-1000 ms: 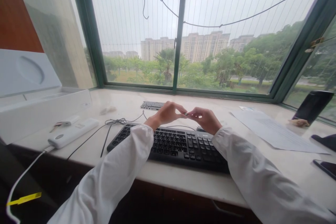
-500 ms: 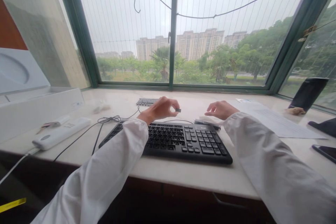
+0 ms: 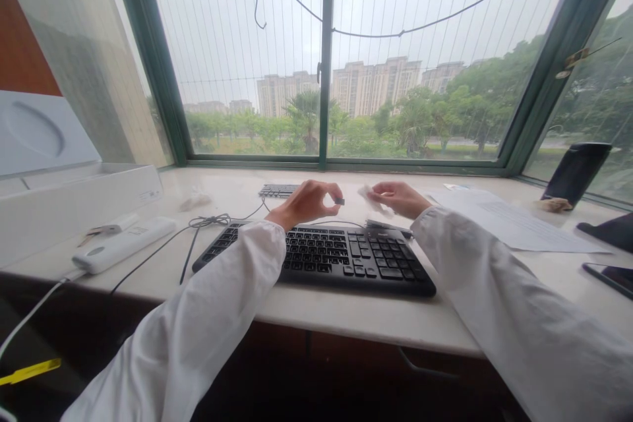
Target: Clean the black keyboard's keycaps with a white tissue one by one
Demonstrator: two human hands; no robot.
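Note:
Between the thumb and forefinger of my left hand (image 3: 312,202) is a small black keycap (image 3: 339,201), held above the far edge of a black keyboard (image 3: 354,270). Some keys are absent from the keyboard's near middle part. My right hand (image 3: 401,198) pinches a crumpled white tissue (image 3: 370,195) a short way right of the keycap, apart from it. Behind my left wrist lies a group of loose keycaps (image 3: 277,190) in rows. Thin dark tools (image 3: 388,228) rest along the keyboard's far right edge; their kind is unclear.
A tangled black cable (image 3: 210,220) and a white power strip (image 3: 123,245) lie at left, before a white box (image 3: 123,186). Paper sheets (image 3: 509,221), a phone (image 3: 613,278) and a dark upright object (image 3: 576,173) are at right. A window stands behind.
My right hand has moved left and now lifts the white tissue off the tabletop. My left hand keeps the keycap, shifted slightly right. The view has shifted a little.

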